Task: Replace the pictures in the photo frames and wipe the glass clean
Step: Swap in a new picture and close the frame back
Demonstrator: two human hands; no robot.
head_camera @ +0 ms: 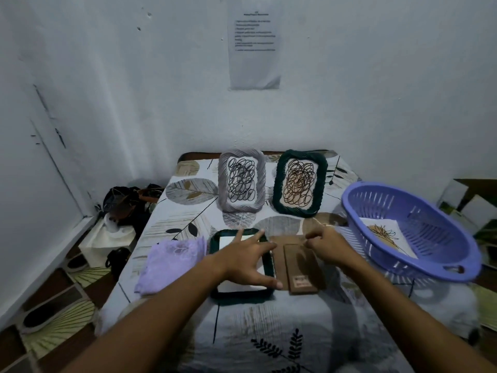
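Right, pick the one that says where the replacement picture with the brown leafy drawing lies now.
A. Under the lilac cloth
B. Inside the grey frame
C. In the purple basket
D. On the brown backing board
C: the white picture lies on the floor of the purple basket at the table's right, apart from the frames and both hands.

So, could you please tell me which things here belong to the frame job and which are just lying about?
Job:
- open green frame under left hand
- brown backing board by right hand
- grey frame
- far green frame
- purple cloth
- picture in purple basket

Lying about:
- wall notice
- bags on the floor
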